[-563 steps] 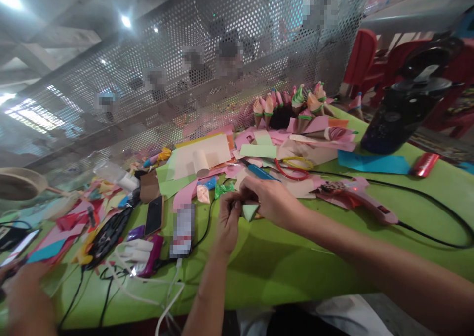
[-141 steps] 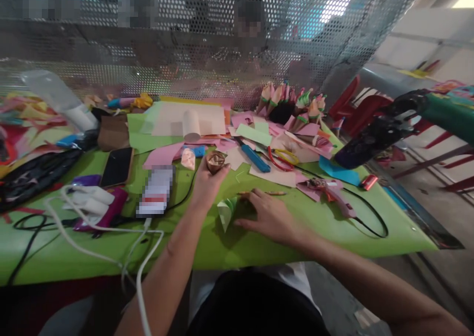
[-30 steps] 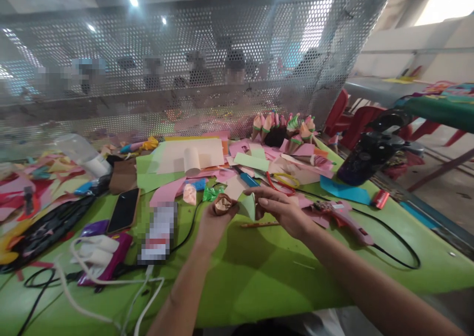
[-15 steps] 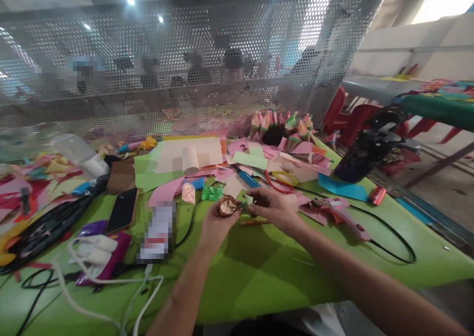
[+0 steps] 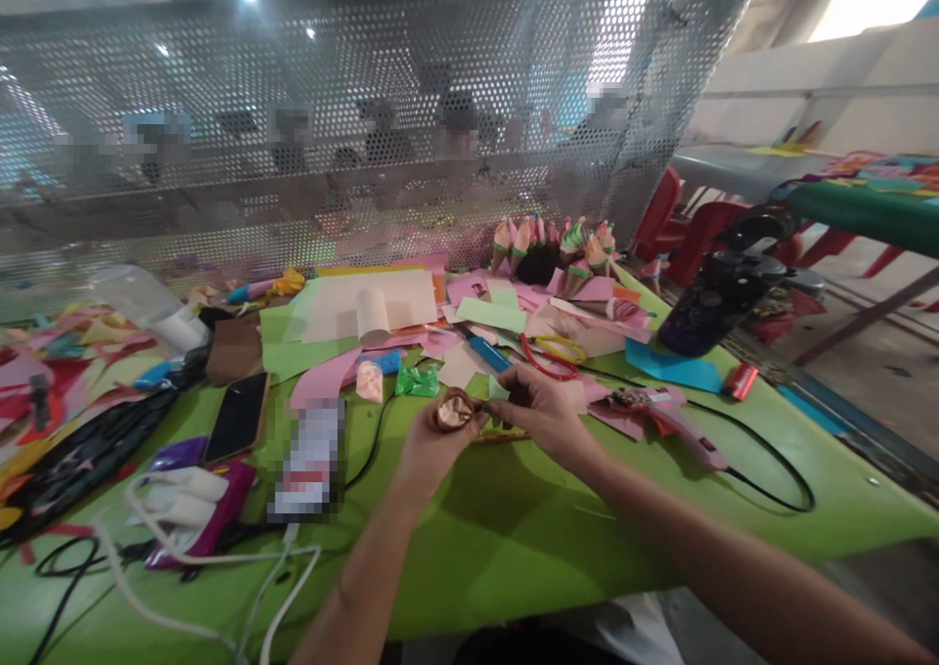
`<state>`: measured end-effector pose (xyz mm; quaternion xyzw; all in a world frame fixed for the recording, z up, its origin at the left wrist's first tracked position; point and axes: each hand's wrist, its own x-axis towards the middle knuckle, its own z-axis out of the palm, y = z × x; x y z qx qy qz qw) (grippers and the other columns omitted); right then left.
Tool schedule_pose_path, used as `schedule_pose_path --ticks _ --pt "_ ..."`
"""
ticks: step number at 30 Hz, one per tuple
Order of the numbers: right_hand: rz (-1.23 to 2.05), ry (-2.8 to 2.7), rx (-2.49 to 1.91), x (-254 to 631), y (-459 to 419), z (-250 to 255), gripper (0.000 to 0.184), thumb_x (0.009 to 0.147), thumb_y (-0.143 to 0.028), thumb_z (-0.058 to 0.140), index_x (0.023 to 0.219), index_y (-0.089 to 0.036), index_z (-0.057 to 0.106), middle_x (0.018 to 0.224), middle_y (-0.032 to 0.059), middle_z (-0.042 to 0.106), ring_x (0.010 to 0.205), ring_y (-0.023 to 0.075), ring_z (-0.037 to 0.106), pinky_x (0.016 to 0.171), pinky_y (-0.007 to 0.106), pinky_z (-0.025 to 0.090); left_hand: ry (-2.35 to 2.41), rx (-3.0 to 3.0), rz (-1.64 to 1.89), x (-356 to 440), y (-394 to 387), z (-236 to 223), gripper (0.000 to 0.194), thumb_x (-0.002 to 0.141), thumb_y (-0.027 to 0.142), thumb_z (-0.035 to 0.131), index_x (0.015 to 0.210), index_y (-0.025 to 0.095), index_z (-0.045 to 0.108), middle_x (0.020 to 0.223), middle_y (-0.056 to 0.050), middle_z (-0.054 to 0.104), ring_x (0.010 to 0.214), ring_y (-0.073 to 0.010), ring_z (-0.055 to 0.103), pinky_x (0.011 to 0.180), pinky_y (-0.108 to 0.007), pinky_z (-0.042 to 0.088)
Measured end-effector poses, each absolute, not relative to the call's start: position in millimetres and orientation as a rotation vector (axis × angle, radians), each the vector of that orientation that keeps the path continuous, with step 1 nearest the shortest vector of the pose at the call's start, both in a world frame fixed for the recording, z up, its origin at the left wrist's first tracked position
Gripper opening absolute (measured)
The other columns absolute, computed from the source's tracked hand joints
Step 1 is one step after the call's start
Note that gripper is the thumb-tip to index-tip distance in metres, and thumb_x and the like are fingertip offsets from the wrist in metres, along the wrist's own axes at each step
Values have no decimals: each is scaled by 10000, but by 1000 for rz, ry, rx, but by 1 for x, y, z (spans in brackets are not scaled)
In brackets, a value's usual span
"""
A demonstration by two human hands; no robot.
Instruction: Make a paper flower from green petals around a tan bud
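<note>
In the head view my left hand is closed around a small brown paper cone, its open end facing me. Crumpled cream paper shows inside that opening. Beside it my right hand pinches a small light green paper piece close to the cone's right side. Whether the paper touches the cone I cannot tell. A thin orange-brown stick lies on the table just below my hands.
A pink glue gun with a black cord lies to the right. A dark bottle stands behind it. Finished paper cones cluster at the back. A phone, a power strip with white cables and paper sheets cover the left and back.
The whole view has shifted slightly. My right hand has tilted a little, and the green paper shows less between its fingers. My left hand keeps its hold on the cone.
</note>
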<state>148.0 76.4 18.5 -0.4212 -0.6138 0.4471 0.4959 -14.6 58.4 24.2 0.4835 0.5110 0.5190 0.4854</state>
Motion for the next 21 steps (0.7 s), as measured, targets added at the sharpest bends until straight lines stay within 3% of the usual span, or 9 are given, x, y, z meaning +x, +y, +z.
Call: schedule_pose_path --ticks 12,15,18,21 --pt "935 -1413 -1075 139 73 15 274 744 -354 671 728 -223 431 668 -56 436 577 109 423 516 245 360 1238 1454 1235 -9 54 18 122 649 273 733 681 181 660 660 2 653 643 -159 589 625 -252 486" --pt "972 -1376 -1053 135 72 15 309 734 -376 686 726 -229 414 653 -65 423 556 104 413 486 234 363 1281 1465 1232 -10 55 15 71 662 239 696 704 184 680 671 4 668 651 -159 599 631 -249 482" --pt "1109 -1330 -1024 134 72 15 419 684 -433 766 718 -229 402 631 -81 399 526 87 401 444 211 358 1303 1365 1245 -11 57 14 164 644 265 712 784 180 727 737 -16 725 700 -181 643 669 -264 511" --pt "1293 -1287 -950 136 71 18 477 627 -446 835 739 -220 431 670 -81 431 546 80 457 477 216 442 1329 1261 1263 -12 59 16 226 597 273 751 797 169 746 755 -33 750 714 -192 659 688 -280 529"
